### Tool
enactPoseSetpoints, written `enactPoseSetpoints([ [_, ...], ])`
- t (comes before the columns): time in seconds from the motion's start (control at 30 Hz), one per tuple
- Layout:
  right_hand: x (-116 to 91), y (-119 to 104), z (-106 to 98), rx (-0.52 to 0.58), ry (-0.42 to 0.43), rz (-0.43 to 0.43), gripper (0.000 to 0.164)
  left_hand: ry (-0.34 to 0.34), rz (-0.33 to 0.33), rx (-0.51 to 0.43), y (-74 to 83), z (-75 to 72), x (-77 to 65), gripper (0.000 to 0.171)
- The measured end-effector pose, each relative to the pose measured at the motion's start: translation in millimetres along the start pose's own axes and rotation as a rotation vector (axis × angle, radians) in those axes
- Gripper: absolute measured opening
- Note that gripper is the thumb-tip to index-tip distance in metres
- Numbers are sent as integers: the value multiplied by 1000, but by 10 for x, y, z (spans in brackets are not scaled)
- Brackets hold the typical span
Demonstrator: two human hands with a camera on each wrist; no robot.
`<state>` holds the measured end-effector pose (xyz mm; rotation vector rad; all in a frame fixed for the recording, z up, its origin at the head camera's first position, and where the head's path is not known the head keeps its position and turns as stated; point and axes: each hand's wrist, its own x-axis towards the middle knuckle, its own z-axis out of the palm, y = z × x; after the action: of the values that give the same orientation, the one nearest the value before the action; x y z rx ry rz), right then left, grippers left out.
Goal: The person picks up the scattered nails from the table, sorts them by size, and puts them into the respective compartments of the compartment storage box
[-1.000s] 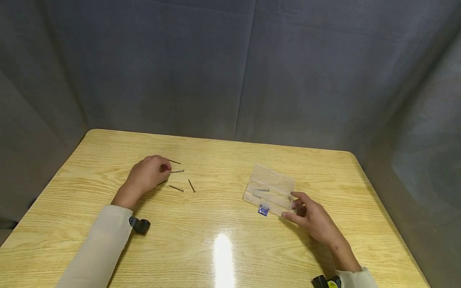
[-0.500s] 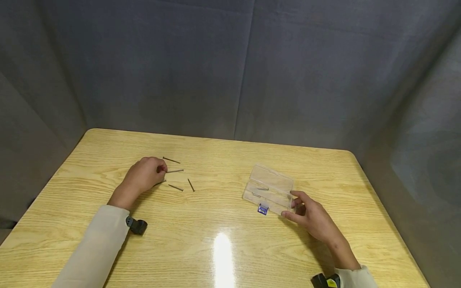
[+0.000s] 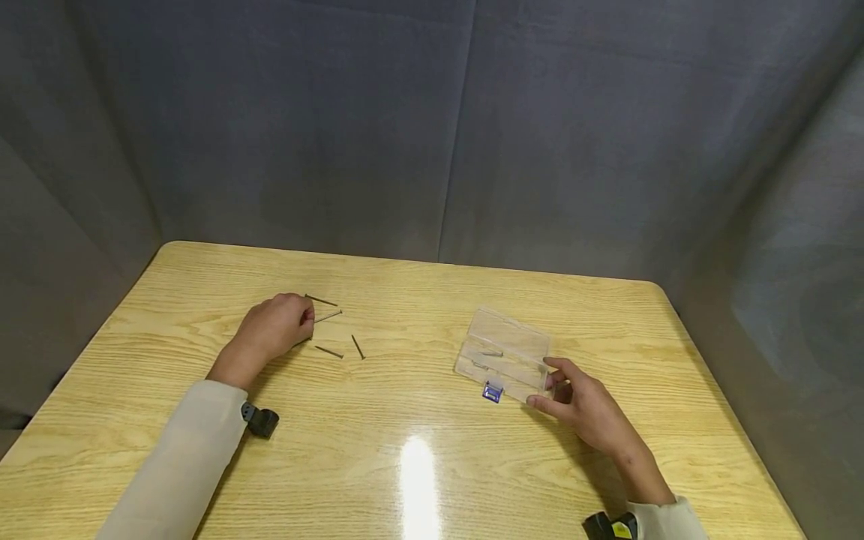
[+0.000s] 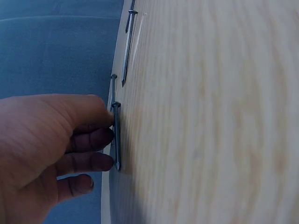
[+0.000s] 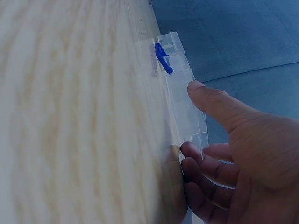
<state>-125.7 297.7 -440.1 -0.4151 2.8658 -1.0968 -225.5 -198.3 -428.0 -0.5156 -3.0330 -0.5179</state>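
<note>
My left hand [image 3: 273, 326] is at the left of the table, thumb and forefinger pinching the pointed end of a steel nail [image 3: 328, 316] whose head sticks out to the right. In the left wrist view another nail [image 4: 117, 135] lies in front of the fingers, overlapping them. Several loose nails surround this hand: a dark nail [image 3: 320, 300] behind, one nail [image 3: 329, 352] in front and a slanted nail [image 3: 358, 346] to the right. My right hand [image 3: 583, 405] grips the right end of a clear plastic box [image 3: 520, 367], lid folded back. Inside lie nails [image 3: 493, 354].
The wooden table [image 3: 418, 330] has rounded far corners, with grey cloth [image 3: 324, 135] hanging behind and at the sides. A blue latch [image 3: 493, 391] sticks out from the box's front. Bright glare [image 3: 418, 480] shows near the table's front.
The nail at my left fingertips has swung, its head now farther back. My left hand shifted slightly left, then a little back to the right. The right hand and the box stay put.
</note>
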Motion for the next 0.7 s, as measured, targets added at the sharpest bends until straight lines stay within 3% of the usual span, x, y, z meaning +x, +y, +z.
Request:
enactPoseSetpoints([
  [0.23, 6, 4, 0, -6, -4, -7, 70, -46, 13, 50, 21, -22, 4, 18],
  [0.7, -3, -8, -7, -14, 4, 8, 71, -92, 11, 1, -22, -6, 77, 14],
])
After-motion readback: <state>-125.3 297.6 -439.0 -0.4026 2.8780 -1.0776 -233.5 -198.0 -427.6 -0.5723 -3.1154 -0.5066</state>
